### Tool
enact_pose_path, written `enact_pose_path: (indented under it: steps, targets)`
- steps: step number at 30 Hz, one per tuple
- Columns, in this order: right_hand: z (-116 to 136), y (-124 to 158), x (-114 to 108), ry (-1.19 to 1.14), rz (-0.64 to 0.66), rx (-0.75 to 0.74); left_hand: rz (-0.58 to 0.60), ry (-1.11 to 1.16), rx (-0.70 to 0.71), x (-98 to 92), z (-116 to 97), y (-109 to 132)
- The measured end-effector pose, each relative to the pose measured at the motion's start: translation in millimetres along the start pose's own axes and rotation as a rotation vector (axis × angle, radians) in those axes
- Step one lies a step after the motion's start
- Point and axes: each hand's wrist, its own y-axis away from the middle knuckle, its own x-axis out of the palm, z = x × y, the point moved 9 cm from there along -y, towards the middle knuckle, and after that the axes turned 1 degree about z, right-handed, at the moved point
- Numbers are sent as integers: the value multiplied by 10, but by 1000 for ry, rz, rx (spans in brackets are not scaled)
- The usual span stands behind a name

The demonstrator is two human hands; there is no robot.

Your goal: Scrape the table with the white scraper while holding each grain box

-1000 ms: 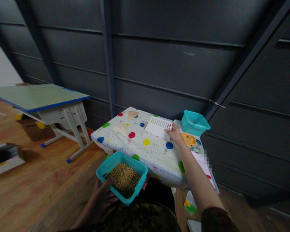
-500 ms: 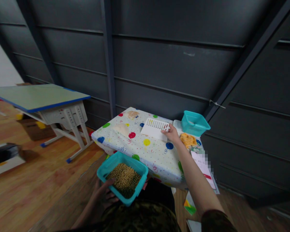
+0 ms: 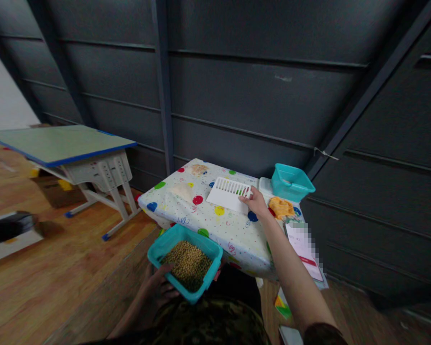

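My left hand point(image 3: 161, 283) grips the near-left side of a teal plastic basin point(image 3: 215, 262), its thumb over the rim. Yellowish beans fill much of the basin point(image 3: 189, 261), with smaller green ones toward its near side. Over the table's middle, my right hand point(image 3: 255, 203) is closed on the right end of a flat white slotted plastic board point(image 3: 225, 195), which has a row of slots along its far edge. To its left on the patterned tablecloth point(image 3: 215, 230) lie a pale heap point(image 3: 181, 191) and a tan heap point(image 3: 199, 169); their grains are too small to tell.
A second teal basin point(image 3: 293, 191) stands at the table's back right, with an orange cloth point(image 3: 281, 208) before it. A phone-like screen point(image 3: 304, 254) lies along the right edge. A dark panelled wall point(image 3: 258, 96) rises behind; a green-topped desk point(image 3: 64, 143) stands left.
The white slotted board has tilted slightly toward me and left in my right hand. The whole view has shifted a little; the basin of beans stays in my left hand.
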Motion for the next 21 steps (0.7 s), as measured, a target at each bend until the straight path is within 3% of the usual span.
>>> enact_pose_path:
  steps: [9,21]
  targets:
    - [-18,-5,48,-62,56,2,-41,-53,110,17,-52,56]
    - [107,-140,-44,-24,-35,-4,-30,33,139,-19,-14,9]
